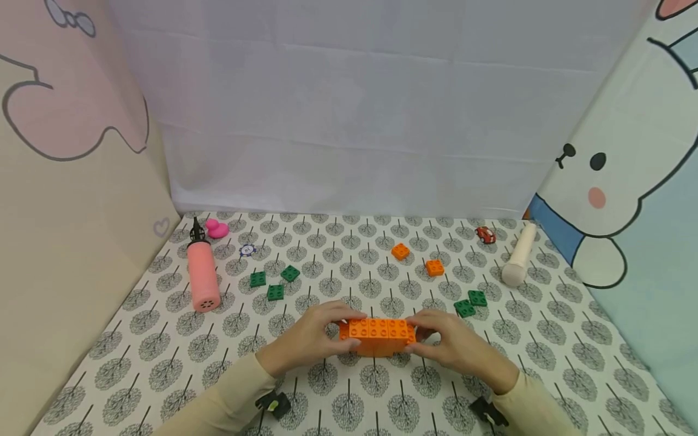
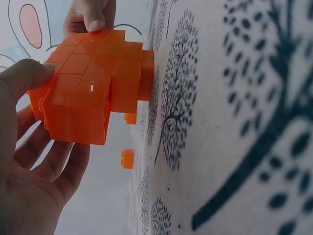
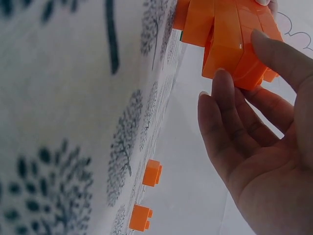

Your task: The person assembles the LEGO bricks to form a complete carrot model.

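A block of stacked orange toy bricks (image 1: 375, 345) stands in front of me, studs upward. Its layers step inward toward the tree-print tablecloth, so the lowest part is narrower than the middle. My left hand (image 1: 316, 336) grips its left end, and the left wrist view shows the thumb on the near face of the bricks (image 2: 88, 88) and the other fingers round the far side. At the opposite end my right hand (image 1: 458, 346) holds on, thumb in front and fingertips (image 3: 223, 81) behind and below the edge.
Two loose orange bricks (image 1: 434, 267) lie beyond the block. Green bricks (image 1: 275, 292) are grouped at left, with two more green bricks (image 1: 477, 298) at right. Farther out are a pink cylinder (image 1: 204, 278), pink duck (image 1: 217, 229), poker chip (image 1: 248, 250), red car (image 1: 485, 235) and white cylinder (image 1: 519, 255).
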`<move>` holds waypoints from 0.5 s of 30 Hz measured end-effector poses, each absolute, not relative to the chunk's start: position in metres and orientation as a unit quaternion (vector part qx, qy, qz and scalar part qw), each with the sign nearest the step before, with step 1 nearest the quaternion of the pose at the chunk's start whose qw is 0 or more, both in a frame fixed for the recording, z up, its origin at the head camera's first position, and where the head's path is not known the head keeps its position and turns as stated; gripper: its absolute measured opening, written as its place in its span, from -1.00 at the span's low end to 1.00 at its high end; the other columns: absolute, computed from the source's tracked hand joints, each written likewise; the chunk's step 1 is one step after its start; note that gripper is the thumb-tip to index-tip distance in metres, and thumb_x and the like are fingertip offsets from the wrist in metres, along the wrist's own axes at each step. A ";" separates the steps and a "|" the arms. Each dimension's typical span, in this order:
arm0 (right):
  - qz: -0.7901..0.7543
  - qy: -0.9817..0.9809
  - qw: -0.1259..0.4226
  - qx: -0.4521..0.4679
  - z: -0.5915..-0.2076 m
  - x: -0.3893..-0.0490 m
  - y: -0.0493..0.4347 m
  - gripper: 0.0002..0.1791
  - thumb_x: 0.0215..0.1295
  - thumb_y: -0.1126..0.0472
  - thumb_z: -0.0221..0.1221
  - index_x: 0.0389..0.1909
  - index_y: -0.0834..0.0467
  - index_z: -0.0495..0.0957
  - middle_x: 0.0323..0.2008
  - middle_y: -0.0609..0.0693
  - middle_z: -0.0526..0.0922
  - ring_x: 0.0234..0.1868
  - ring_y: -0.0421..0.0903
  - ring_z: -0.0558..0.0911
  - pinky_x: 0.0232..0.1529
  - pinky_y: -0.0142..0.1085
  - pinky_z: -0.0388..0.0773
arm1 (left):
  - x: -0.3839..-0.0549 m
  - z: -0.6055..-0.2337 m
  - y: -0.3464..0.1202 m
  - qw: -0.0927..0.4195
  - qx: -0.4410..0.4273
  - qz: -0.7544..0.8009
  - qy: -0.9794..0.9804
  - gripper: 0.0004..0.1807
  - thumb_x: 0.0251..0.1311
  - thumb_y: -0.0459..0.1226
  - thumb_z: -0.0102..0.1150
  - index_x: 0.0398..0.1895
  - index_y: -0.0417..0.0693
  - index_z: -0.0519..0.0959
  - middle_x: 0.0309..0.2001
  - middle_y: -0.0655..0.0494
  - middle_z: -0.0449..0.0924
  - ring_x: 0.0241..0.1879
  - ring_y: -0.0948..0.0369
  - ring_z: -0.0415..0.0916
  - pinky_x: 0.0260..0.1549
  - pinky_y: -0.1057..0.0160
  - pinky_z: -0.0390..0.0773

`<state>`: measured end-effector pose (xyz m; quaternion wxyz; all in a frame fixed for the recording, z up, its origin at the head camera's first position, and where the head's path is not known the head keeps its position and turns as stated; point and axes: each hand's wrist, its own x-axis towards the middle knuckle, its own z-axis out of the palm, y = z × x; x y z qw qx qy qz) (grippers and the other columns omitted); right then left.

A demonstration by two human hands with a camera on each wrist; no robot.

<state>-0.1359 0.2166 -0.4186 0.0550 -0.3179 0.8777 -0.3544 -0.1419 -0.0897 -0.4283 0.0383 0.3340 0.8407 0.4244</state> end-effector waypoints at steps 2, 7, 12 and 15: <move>-0.354 0.878 0.055 -0.319 -0.418 -0.136 0.216 -0.44 0.26 -0.12 0.31 0.13 0.18 0.61 -0.15 -0.20 0.62 -0.22 -0.27 0.62 -0.14 -0.30 0.66 | -0.142 -0.428 -0.090 0.038 0.333 0.425 0.841 -0.53 0.15 -0.21 0.38 0.17 0.00 0.61 0.07 0.20 0.64 -0.08 0.34 0.54 -0.04 0.30 0.63; -0.352 0.877 0.056 -0.321 -0.418 -0.138 0.216 -0.43 0.26 -0.13 0.31 0.14 0.18 0.60 -0.14 -0.20 0.63 -0.21 -0.27 0.62 -0.14 -0.30 0.66 | -0.143 -0.429 -0.091 0.041 0.328 0.433 0.839 -0.52 0.14 -0.21 0.38 0.17 0.00 0.61 0.09 0.19 0.63 -0.07 0.34 0.54 -0.03 0.29 0.62; -0.351 0.878 0.060 -0.320 -0.419 -0.138 0.217 -0.42 0.26 -0.12 0.31 0.15 0.18 0.60 -0.15 -0.21 0.63 -0.22 -0.29 0.61 -0.15 -0.28 0.67 | -0.144 -0.431 -0.090 0.062 0.317 0.447 0.834 -0.52 0.14 -0.18 0.39 0.17 -0.01 0.60 0.07 0.23 0.63 -0.08 0.35 0.56 -0.02 0.30 0.62; -0.349 0.879 0.062 -0.319 -0.419 -0.137 0.217 -0.43 0.26 -0.11 0.31 0.15 0.18 0.60 -0.16 -0.21 0.62 -0.22 -0.30 0.60 -0.16 -0.27 0.66 | -0.145 -0.432 -0.090 0.084 0.309 0.447 0.835 -0.51 0.13 -0.14 0.40 0.16 0.02 0.60 0.02 0.29 0.63 -0.09 0.37 0.55 -0.02 0.31 0.61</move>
